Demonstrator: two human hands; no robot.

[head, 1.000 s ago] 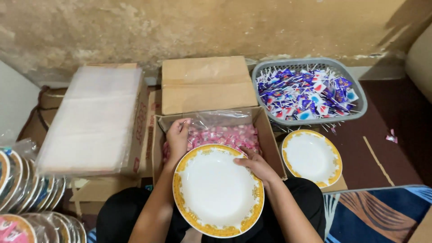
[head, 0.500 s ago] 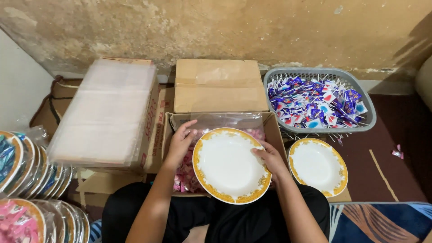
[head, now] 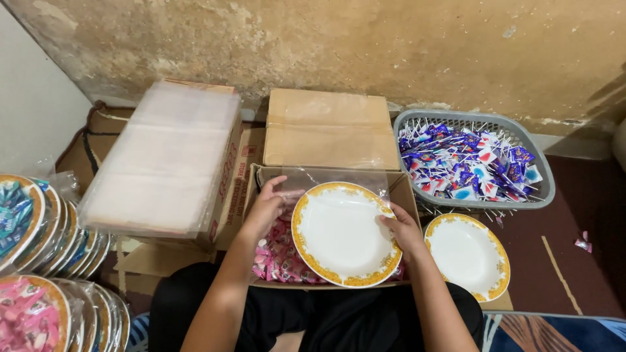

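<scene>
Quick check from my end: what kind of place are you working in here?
Probably a home floor corner used for packing gift plates. A stained wall backs cardboard boxes, a grey basket of wrapped sweets, and stacks of filled plates. Both hands hold a white plate.

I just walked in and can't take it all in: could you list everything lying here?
Held plate: one, white with yellow rim, over the open box.
Open box: one, brown, holding pink sweets.
Second plate: one, same colours, right of the box.
Basket: one, grey, full of blue lollipops.
Closed carton: one, brown, behind.
Clear bags: a stack, left.
Filled plates: several, wrapped, far left.
Left hand: on the plate's left edge.
Right hand: on its right edge.
</scene>
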